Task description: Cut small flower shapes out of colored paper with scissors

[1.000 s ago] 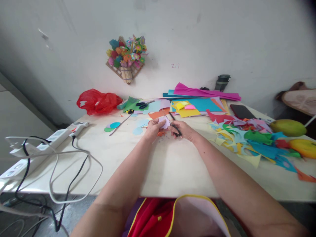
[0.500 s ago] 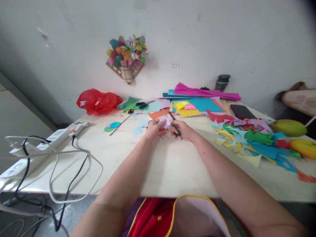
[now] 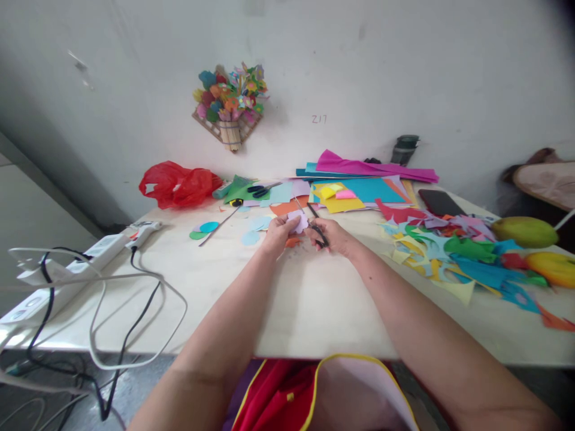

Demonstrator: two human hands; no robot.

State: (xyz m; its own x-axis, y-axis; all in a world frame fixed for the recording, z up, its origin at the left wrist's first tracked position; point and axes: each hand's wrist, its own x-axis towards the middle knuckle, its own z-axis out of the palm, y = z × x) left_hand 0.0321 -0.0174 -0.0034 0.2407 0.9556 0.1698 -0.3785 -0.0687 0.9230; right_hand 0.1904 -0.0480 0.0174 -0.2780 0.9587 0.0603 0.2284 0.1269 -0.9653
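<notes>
In the middle of the table, my left hand point(image 3: 279, 232) pinches a small piece of light purple paper point(image 3: 297, 221) between thumb and fingers. My right hand point(image 3: 331, 233) is closed around black-handled scissors point(image 3: 320, 234), whose blades point away from me, close to the paper's right side. Whether the blades touch the paper I cannot tell. An orange scrap point(image 3: 293, 242) lies on the table between my hands. Left of my left hand are pale blue paper circles point(image 3: 251, 237); farther left, a blue circle point(image 3: 209, 227) overlaps a green one point(image 3: 196, 235) beside a thin dark stick.
Colourful paper scraps point(image 3: 449, 251) are heaped on the right, near a phone point(image 3: 440, 203) and a green mango point(image 3: 524, 232). Paper sheets point(image 3: 359, 190), spare scissors point(image 3: 263, 190) and a red plastic bag point(image 3: 177, 184) lie along the back. A power strip point(image 3: 96, 254) with cables occupies the left.
The purple paper has turned in my left hand and now looks smaller and more rounded. My left hand has shifted very slightly; the scissors have hardly moved.
</notes>
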